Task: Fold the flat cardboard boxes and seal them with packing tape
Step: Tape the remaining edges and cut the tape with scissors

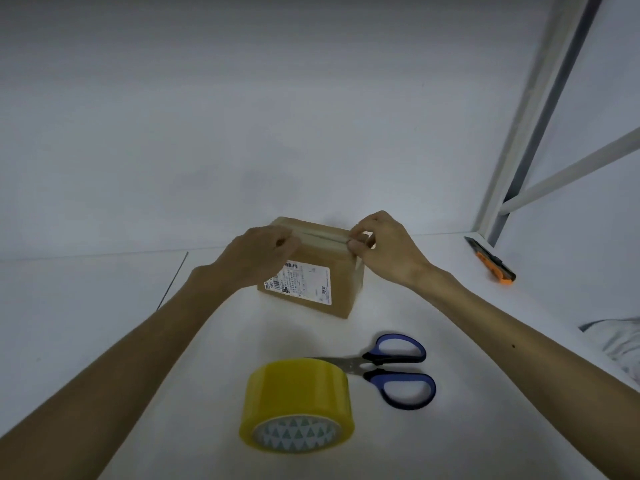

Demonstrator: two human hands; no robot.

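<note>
A small brown cardboard box (pixel 341 287) with a white shipping label stands upright in the middle of the white table. Its top flaps are closed with a dark seam between them. My left hand (pixel 258 252) rests on the box's top left end, fingers curled against it. My right hand (pixel 381 245) pinches the top right end of the seam, where a strip of tape runs down the box's right side. A yellow roll of packing tape (pixel 298 403) lies on its side near me. Blue-handled scissors (pixel 391 370) lie shut just behind the roll to the right.
An orange and black utility knife (pixel 491 261) lies at the table's far right, by a grey metal frame (pixel 533 119). A white wall rises behind the box. Grey cloth (pixel 620 341) shows at the right edge. A thin seam (pixel 173 280) crosses the table on the left.
</note>
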